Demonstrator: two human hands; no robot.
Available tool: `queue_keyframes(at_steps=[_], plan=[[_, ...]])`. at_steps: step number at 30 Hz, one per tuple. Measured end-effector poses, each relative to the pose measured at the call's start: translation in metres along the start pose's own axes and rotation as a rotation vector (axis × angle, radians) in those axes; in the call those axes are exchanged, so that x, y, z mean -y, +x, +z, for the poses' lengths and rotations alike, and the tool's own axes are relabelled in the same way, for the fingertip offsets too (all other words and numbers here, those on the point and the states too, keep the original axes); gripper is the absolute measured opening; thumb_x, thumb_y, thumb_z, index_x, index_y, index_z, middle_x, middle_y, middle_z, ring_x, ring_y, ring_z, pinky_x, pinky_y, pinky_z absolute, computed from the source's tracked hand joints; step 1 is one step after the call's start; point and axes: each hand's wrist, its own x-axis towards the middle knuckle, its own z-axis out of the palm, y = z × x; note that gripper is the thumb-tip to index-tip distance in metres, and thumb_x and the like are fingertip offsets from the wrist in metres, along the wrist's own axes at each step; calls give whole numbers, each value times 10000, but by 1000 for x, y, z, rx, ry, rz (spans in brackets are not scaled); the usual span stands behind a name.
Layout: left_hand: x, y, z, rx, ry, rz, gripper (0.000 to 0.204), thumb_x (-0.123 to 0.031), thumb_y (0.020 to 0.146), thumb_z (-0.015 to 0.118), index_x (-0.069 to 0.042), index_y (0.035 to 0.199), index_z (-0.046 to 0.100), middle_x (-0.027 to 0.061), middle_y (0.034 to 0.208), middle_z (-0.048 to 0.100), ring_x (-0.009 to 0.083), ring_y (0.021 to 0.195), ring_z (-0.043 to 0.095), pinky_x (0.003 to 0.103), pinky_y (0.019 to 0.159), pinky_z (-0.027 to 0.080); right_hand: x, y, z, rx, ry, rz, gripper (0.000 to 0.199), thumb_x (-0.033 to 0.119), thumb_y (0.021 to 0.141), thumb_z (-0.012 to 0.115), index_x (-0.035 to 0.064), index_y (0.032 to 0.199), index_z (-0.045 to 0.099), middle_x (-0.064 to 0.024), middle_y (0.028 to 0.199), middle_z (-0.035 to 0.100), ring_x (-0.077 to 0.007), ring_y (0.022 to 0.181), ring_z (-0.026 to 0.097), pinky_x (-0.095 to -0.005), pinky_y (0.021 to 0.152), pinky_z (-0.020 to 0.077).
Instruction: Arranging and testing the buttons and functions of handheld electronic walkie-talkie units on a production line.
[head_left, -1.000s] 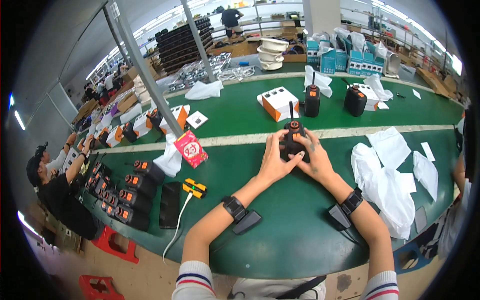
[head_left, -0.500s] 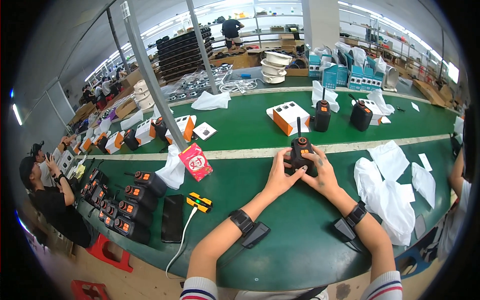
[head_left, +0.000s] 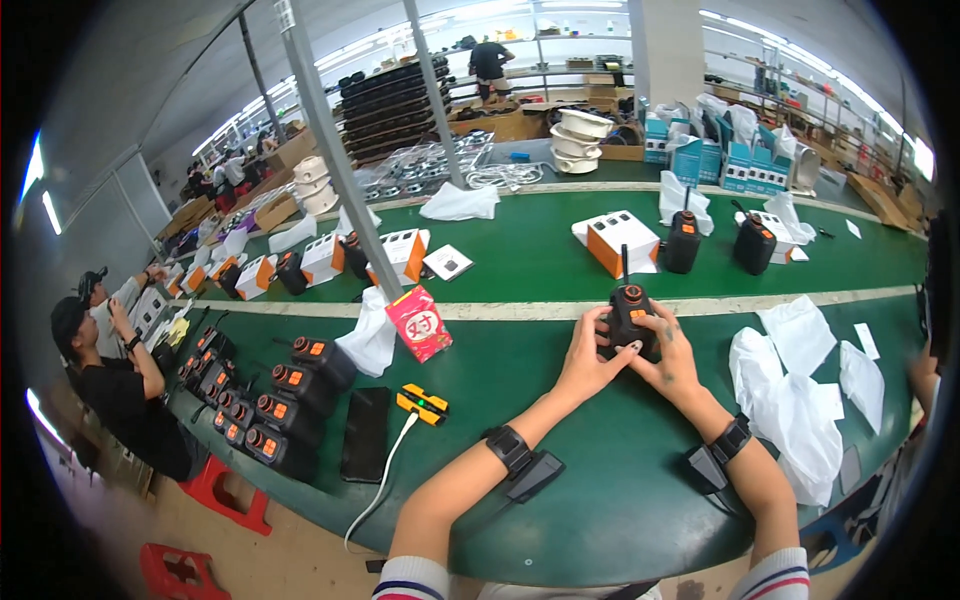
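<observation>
Cupping black device (head_left: pixel 629 308) in hands (head_left: pixel 590 358) | green table (head_left: pixel 590 470) | pale pillar (head_left: pixel 668 50) behind

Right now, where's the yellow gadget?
Head view, left of centre: the yellow gadget lies on the green table, just right of the black phone, with a white cable running from it.

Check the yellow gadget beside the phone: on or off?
On, apparently: the yellow gadget shows a lit green light; a white cable runs to it.
</observation>
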Motion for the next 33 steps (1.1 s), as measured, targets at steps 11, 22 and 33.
queue_keyframes(at_steps=[11,22,33], plan=[[0,0,-1,-30,-37,66,727,-318,749,755,-81,1302,347,122,1044,444,184,854,526,251,565,491,2,1,1,6,51,46,479,202,704,770,98,1115,548,-208,1280,490,-382,1045,589,-392,805,519],[-12,16,-16,105,-60,60,548,-292,859,650,-63,1271,370,121,1026,516,175,852,549,296,694,487,1,-1,2,-13,35,50,469,199,713,767,104,1119,551,-216,1303,480,-359,1028,601,-360,776,518],[-36,163,-128,288,1949,81,459,-363,780,656,-81,1136,595,138,1107,587,315,1058,560,498,846,457,2,2,5,-23,78,78,462,221,698,775,115,1089,554,-183,1282,495,-333,991,614,-361,731,530]])
